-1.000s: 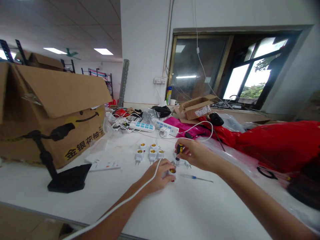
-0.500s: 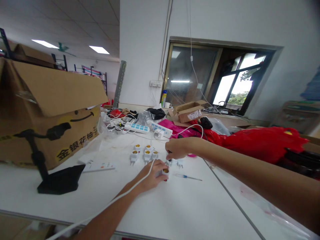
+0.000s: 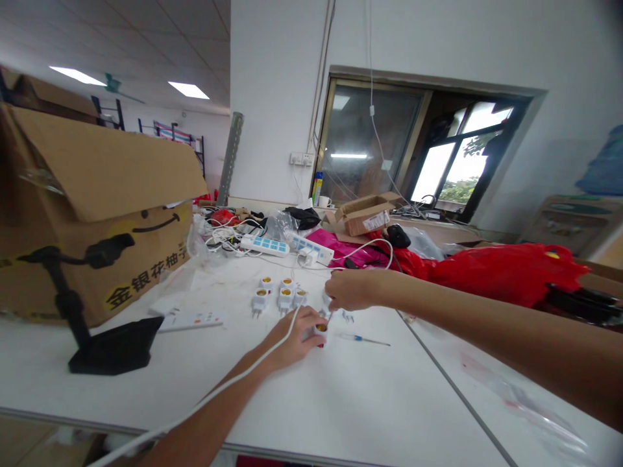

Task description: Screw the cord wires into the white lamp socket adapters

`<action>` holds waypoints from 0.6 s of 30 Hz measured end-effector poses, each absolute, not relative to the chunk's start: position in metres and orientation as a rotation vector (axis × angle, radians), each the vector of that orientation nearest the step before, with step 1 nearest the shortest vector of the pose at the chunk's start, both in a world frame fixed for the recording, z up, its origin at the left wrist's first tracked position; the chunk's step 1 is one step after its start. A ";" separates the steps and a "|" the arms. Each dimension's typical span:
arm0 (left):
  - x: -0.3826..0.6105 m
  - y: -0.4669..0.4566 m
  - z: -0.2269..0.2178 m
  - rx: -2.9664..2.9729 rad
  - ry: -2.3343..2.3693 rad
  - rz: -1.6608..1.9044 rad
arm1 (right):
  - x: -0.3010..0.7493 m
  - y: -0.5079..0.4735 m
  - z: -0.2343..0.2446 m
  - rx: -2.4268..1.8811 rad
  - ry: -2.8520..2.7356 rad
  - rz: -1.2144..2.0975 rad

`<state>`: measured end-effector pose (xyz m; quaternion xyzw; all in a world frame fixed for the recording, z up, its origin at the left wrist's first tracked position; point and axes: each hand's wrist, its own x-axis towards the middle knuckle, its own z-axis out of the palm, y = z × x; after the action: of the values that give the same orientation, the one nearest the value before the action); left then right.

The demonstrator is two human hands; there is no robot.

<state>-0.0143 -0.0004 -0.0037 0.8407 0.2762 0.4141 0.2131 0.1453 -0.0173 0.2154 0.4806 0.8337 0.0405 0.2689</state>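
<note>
On the left, a cardboard box (image 3: 97,259) and a black stand (image 3: 114,350) sit beside a power strip (image 3: 189,321). A white cable (image 3: 233,386) runs along the left forearm to the left hand (image 3: 289,338), curled closed around a socket adapter (image 3: 320,331), pressing it to the table (image 3: 341,402) just right of the other adapters (image 3: 280,298). The right hand (image 3: 353,290) is pinched shut on a thin shaft (image 3: 329,318), its tip at the adapter. If that tip slipped, it could jab the left hand; a tug on the cable could knock the adapters. A loose screwdriver (image 3: 363,340) lies just right.
</note>
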 end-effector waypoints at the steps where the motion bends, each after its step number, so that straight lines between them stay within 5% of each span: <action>1: -0.014 -0.001 -0.004 2.333 0.771 1.150 | 0.145 -0.018 0.215 1.260 2.257 0.133; 18: -0.017 -0.057 0.024 2.213 0.877 1.294 | 0.153 -0.025 0.199 1.171 2.380 0.269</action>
<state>-0.0173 -0.0571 0.0241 0.7977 0.3163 0.4665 0.2145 0.1531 -0.0251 0.1992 0.4268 0.8676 0.0979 0.2354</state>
